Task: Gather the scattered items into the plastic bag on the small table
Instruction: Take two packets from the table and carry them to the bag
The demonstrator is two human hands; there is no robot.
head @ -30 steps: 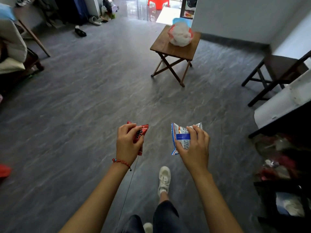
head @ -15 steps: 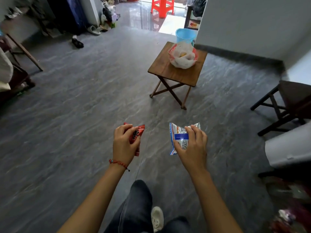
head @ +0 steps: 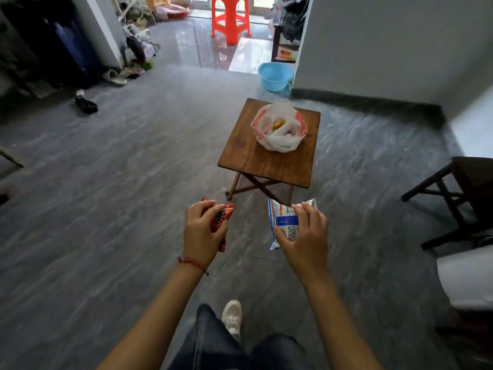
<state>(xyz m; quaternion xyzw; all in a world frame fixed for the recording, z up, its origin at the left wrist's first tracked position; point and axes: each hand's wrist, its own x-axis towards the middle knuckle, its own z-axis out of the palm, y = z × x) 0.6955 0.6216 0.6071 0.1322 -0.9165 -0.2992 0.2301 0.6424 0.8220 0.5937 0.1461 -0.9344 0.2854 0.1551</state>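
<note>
My left hand (head: 201, 232) grips a red snack packet (head: 223, 217) with dark print. My right hand (head: 304, 236) grips a white and blue snack packet (head: 282, 222). Both are held at waist height over the grey floor. Just ahead stands the small wooden folding table (head: 264, 164). On its far right part sits the open white and red plastic bag (head: 278, 128), with several items inside, one of them orange.
A blue basin (head: 274, 76) stands on the floor behind the table by the wall corner. A dark wooden stool (head: 458, 198) is at the right. A red plastic stool (head: 230, 18) stands far ahead. Shoes and clutter (head: 114, 76) line the left.
I have walked forward: the table and bag have come much closer and lower in view. Both hands keep the same hold on their packets.
</note>
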